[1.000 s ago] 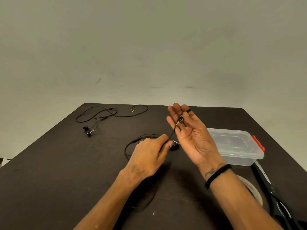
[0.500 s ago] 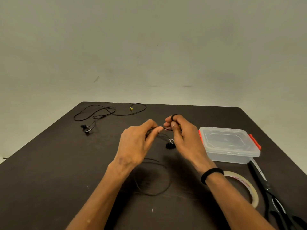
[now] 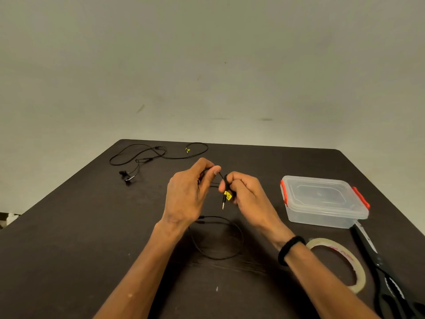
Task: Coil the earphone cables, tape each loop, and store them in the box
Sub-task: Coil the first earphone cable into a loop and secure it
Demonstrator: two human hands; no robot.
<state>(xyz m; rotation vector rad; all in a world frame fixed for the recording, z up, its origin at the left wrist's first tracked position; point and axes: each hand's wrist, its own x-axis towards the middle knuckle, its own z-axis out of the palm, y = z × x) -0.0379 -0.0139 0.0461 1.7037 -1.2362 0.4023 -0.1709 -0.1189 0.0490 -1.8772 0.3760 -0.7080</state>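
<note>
Earphone cable (image 3: 218, 238) sits mid-frame, pinched by both my hands: left hand (image 3: 190, 192), right hand (image 3: 243, 194), slack looping on the counter (image 3: 69, 238). Second earphones (image 3: 147, 157) upper left; box (image 3: 322, 201), tape (image 3: 345, 261), scissors (image 3: 379, 268) right.

The scene is lit softly and a bit dimly from above, so only faint shadows are seen under the arms on the dark surface (image 3: 69, 249), small shiny spots are seen on the clear box (image 3: 322, 199), and the edges are bent by the wide lens.
</note>
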